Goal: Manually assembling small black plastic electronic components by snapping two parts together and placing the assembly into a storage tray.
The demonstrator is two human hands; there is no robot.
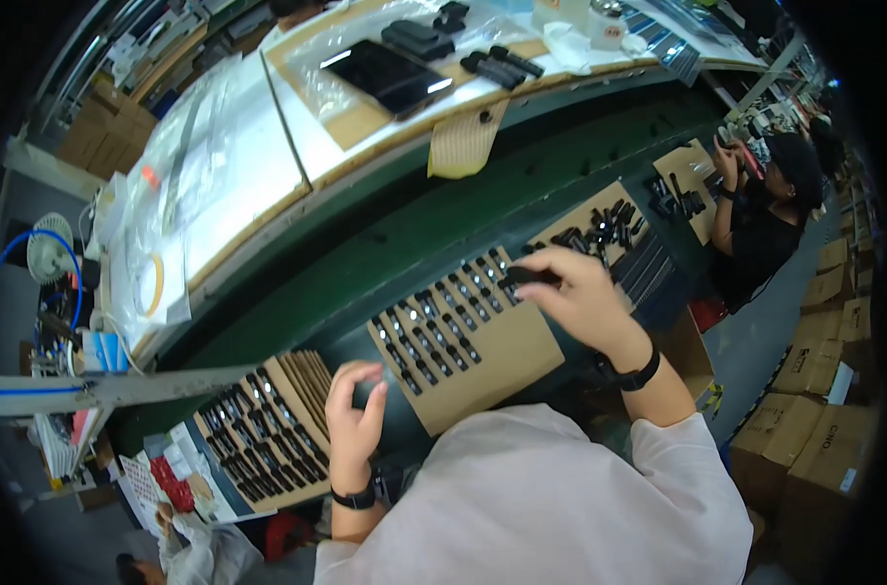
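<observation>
A brown cardboard sheet (502, 370) lies in front of me on the green bench, with rows of small black tubes with shiny bands (426, 331) over its far and left part. My right hand (582, 296) is over the sheet's far right corner. Its thumb and fingers are closed on a small black piece (531, 279), partly hidden by the fingers; it resembles the tubes. My left hand (354, 414) is beside the sheet's left edge, fingers loosely bent and thumb apart, with nothing in it.
To the left, another sheet of black tubes (258, 439) lies beside stacked cardboard (307, 390). A tray with loose black pieces (609, 224) lies at right. Behind is a white bench with a tablet (387, 76). A co-worker (770, 205) sits far right, another person (204, 541) lower left.
</observation>
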